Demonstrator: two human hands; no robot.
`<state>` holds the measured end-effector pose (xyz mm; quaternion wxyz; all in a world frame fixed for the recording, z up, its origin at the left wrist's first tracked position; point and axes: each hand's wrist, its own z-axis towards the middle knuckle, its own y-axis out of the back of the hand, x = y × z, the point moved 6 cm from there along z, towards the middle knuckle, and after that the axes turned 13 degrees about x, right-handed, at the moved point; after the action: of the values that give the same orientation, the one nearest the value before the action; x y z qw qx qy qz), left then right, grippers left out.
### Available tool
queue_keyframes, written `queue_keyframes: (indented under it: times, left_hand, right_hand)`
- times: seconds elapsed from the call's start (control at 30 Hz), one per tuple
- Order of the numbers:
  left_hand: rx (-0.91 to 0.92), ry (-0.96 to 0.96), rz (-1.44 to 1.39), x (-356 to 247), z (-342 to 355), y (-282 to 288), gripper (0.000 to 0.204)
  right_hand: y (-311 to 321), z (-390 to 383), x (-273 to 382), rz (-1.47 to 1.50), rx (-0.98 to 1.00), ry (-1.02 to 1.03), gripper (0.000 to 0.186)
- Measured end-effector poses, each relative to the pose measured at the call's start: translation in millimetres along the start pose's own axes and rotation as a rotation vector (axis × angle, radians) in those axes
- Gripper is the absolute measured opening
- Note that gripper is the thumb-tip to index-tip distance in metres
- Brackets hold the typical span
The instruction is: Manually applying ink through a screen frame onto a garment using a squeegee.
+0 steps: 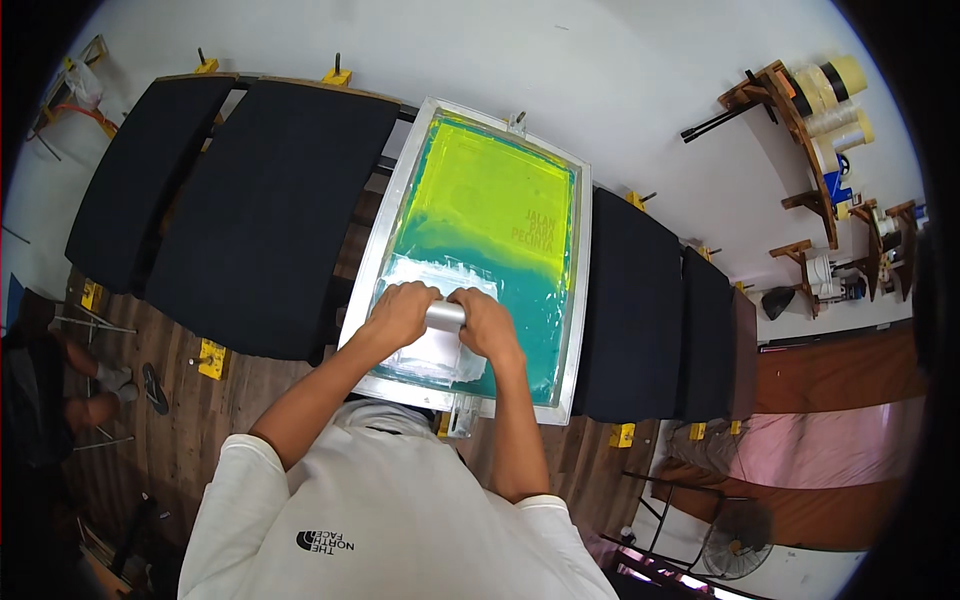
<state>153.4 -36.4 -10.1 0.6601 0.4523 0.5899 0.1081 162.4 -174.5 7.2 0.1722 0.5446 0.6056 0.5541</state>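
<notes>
A screen-printing frame (581,290) with silver metal sides lies over a board in front of me. Its mesh (520,330) is teal in the near half, yellow-green tape or coating covers the far half, and small lettering shows at the right. White ink (410,272) is spread over the near left part. Across that patch my left hand (402,312) and my right hand (488,323) grip a squeegee (445,313) with a silver handle, one at each side. Fingers of both are wrapped round it. The squeegee's blade is hidden beneath the hands.
Black fabric-covered boards (280,210) stand in a row to the left, and more black boards (632,300) to the right. Yellow clamps (212,358) stick out at their ends. Wall shelves (790,120) hold tape rolls. A fan (738,538) stands low right. Another person's leg (95,408) shows at left.
</notes>
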Motion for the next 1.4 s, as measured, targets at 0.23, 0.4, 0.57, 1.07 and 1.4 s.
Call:
queue_keyframes:
  times: [0.23, 0.4, 0.57, 1.07, 1.4]
  left_hand:
    - [-0.067, -0.096, 0.046, -12, -86, -51, 0.043]
    - [0.296, 0.030, 0.022, -29, -74, -23, 0.031]
    - [0.143, -0.005, 0.034, 1, -10, 0, 0.029]
    - [0.143, 0.187, 0.018, 42, 59, 2, 0.027]
    - [0.089, 0.077, 0.048, 24, 26, -7, 0.035]
  right_hand:
    - [-57, -74, 33, 0.047, -0.096, -0.042, 0.058]
    - [-42, -75, 34, 0.179, 0.028, -0.064, 0.046]
    - [-8, -11, 9, 0.019, -0.015, -0.045, 0.043]
    - [2, 63, -28, -0.059, 0.178, -0.207, 0.041]
    - [-18, 33, -21, -0.020, 0.109, -0.292, 0.042]
